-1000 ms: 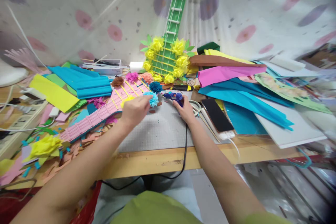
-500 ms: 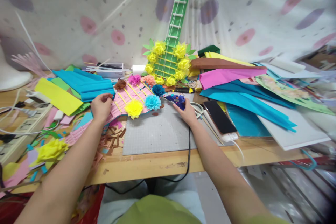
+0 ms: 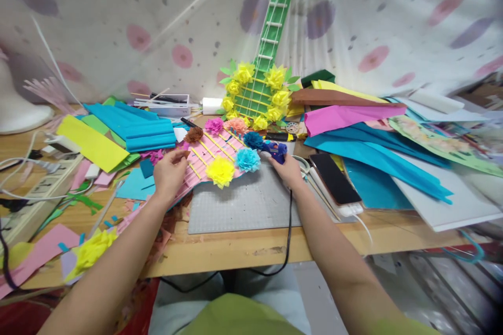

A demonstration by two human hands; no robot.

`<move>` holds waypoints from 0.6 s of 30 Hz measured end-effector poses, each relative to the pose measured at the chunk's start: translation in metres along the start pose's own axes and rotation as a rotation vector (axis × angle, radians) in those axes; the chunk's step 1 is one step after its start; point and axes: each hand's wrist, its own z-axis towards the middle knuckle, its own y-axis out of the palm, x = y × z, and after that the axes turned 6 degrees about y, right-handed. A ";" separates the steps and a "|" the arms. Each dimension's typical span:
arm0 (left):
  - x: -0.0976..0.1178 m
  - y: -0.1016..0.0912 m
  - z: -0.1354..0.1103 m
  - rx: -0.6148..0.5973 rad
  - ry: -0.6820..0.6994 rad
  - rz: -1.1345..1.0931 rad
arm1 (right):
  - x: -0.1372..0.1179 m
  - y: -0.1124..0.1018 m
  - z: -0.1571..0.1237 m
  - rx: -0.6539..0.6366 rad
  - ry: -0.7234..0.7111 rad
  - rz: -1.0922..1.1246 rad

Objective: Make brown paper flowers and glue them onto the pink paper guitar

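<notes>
My left hand (image 3: pixel 171 174) is closed at the left edge of a pink paper guitar (image 3: pixel 210 147), its fingertips pinched together on that side. Yellow strips cross the guitar's body, and paper flowers ring it: a yellow flower (image 3: pixel 220 171), a light blue flower (image 3: pixel 247 159), a dark blue one (image 3: pixel 253 140), plus brown, magenta and orange ones. Part of the neck is hidden by my left forearm. In my right hand (image 3: pixel 288 171) is a dark blue glue gun (image 3: pixel 278 152), its nozzle pointing left towards the blue flowers. A black cord hangs from it over the table edge.
A grey cutting mat (image 3: pixel 236 209) lies under the guitar. Behind it leans a green paper guitar (image 3: pixel 253 95) with yellow flowers. To the right are a phone (image 3: pixel 335 178) and crepe paper (image 3: pixel 377 152). Paper scraps and a power strip (image 3: pixel 51 188) are at left.
The pink guitar has shifted right and slightly nearer, along with my left hand. A magenta flower and a black pen behind it now show. My right hand still holds the glue gun.
</notes>
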 end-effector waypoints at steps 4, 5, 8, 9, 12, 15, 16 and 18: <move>0.005 -0.002 0.006 -0.011 0.058 0.330 | 0.009 -0.016 0.007 0.028 0.099 0.214; 0.006 -0.001 0.007 -0.049 0.094 0.419 | 0.011 -0.019 0.009 0.007 0.100 0.299; 0.007 0.003 0.005 -0.202 0.211 0.593 | 0.013 -0.023 0.013 -0.047 0.067 0.513; 0.007 0.004 0.004 -0.244 0.229 0.624 | 0.011 -0.023 0.013 -0.048 0.049 0.551; 0.010 0.001 0.001 -0.299 0.223 0.652 | 0.001 -0.024 0.011 -0.023 0.008 0.590; 0.010 -0.006 0.007 -0.277 0.146 0.526 | -0.014 -0.028 0.007 -0.049 -0.021 0.624; 0.009 -0.007 0.011 -0.257 0.104 0.441 | -0.019 -0.029 0.006 -0.068 -0.028 0.637; 0.004 -0.009 0.022 -0.198 0.016 0.232 | -0.030 -0.033 0.005 -0.104 -0.033 0.663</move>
